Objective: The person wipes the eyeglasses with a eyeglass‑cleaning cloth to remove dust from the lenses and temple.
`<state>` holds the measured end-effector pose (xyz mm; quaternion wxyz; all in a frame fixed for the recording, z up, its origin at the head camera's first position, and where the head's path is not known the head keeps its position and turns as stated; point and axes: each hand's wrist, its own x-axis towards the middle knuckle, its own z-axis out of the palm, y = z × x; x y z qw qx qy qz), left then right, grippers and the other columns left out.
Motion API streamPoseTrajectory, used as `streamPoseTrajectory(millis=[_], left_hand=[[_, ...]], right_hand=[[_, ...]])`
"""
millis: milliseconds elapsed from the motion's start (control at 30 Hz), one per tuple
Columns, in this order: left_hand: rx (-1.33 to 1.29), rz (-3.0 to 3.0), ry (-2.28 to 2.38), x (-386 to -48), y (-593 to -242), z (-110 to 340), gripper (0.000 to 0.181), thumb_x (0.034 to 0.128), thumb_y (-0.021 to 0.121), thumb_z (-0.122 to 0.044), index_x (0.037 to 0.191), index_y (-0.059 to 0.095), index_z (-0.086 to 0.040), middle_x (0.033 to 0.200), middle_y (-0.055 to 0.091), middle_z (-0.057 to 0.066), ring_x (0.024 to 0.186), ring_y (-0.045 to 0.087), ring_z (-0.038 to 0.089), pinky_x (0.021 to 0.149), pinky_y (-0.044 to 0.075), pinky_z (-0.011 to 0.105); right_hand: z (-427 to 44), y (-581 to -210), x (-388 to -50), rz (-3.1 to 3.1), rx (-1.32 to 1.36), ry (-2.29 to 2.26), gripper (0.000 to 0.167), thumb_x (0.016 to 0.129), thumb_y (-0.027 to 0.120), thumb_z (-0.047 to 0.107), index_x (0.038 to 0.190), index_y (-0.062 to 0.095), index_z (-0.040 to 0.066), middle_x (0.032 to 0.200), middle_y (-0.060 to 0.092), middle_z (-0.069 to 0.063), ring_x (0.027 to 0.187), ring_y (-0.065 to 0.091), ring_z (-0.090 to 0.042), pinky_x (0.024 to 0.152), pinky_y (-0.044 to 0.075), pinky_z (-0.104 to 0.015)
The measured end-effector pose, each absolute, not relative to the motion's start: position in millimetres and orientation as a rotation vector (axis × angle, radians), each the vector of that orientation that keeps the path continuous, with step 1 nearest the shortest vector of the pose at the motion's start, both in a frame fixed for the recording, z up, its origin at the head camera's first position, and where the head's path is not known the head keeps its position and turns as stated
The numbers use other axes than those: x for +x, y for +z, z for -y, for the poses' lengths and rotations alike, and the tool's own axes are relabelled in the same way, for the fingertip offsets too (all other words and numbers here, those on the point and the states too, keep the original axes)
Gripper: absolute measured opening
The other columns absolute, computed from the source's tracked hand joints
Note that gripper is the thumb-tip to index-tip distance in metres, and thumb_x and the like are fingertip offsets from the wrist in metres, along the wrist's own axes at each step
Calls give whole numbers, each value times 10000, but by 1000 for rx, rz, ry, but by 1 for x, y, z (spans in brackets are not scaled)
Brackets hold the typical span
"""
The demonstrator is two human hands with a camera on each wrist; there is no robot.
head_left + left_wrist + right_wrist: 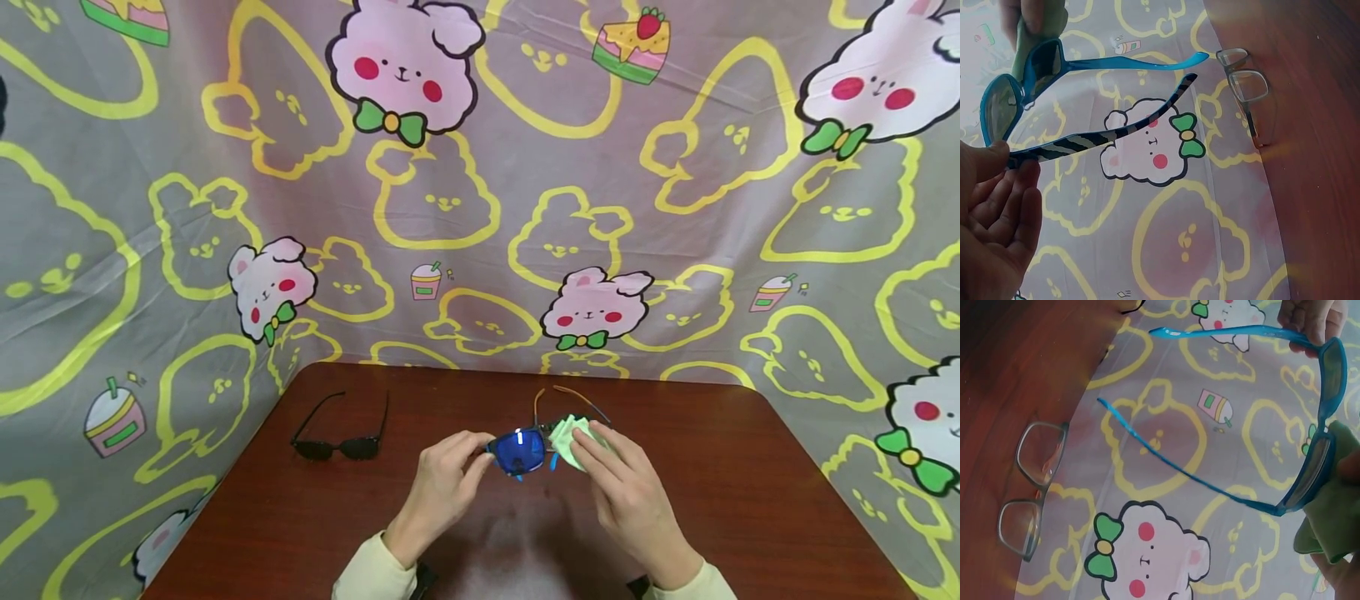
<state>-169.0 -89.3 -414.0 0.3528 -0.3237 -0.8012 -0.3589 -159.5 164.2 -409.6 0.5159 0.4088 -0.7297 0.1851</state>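
Blue-framed sunglasses (pixel 520 452) with mirrored blue lenses are held up over the table between both hands. My left hand (pixel 448 477) pinches them at one end of the frame, by the hinge, with thumb and fingers. In the left wrist view, the temples (pixel 1113 64) are unfolded, one showing a black striped outside. My right hand (pixel 636 493) holds a light green cloth (pixel 566 442) against the other lens, its fingers and thumb on either side. The cloth (pixel 1335 519) hides part of that lens.
Clear-lensed eyeglasses (pixel 1249 86) lie on the brown table (pixel 750 483) beyond the hands, partly hidden in the head view. Black sunglasses (pixel 358 448) with opened temples lie to the left. A patterned cloth curtain (pixel 480 167) hangs along the table's back and sides.
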Motion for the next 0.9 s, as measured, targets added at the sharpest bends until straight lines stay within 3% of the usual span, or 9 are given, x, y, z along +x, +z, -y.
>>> streamPoseTrajectory(millis=[100,300,633,900], left_hand=[[-848,2070,-932,-169,-415,90,129,821,711,-79,943,681,-111,847,643,-76,772,586,23,651,482,209],[-886,2048,-925,-169,-415,91,131,830,708,-87,955,677,-111,871,654,-62,812,611,44,686,500,229],[-900,1982,-866,-167,-413,85,155,806,718,-68,951,675,-98,853,662,-37,782,625,76,673,506,243],[-866,2003,-854,-167,-412,79,148,809,712,-75,951,680,-101,841,659,-45,764,619,70,652,501,245]], right_hand=[[-167,-410,-160,1779,925,458,346,985,370,73,1055,687,-47,1097,663,-168,1008,583,-398,886,408,-410],[-167,-409,-160,1828,886,534,362,988,357,98,1072,677,-48,1125,651,-172,972,569,-367,936,369,-301],[-157,-408,-157,1860,881,606,349,973,381,124,1082,676,-28,1129,654,-150,964,564,-329,924,369,-250],[-148,-406,-156,1857,907,573,352,966,373,105,1093,678,-17,1153,646,-141,957,557,-335,870,391,-340]])
